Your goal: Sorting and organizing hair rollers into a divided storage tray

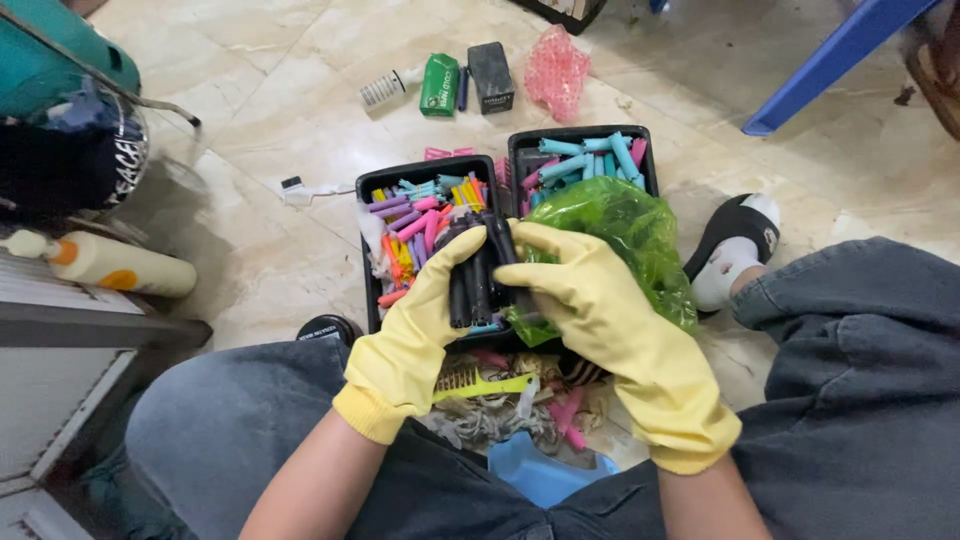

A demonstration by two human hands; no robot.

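Bundle of black rollers: slim dark cylinders, several side by side, matte. Long axis runs away from the person, tilted slightly right at the far end. Held above the near edge of the left black tray, which is full of purple, pink, yellow and orange rollers. Left hand, yellow glove, grip clamped on the bundle's left side. Right hand, yellow glove, grip clamped on its right side, just beside a green plastic bag over the right black tray. Yellow comb lies below, on the floor between the knees

Marble floor: two black trays, pink bubble wrap.
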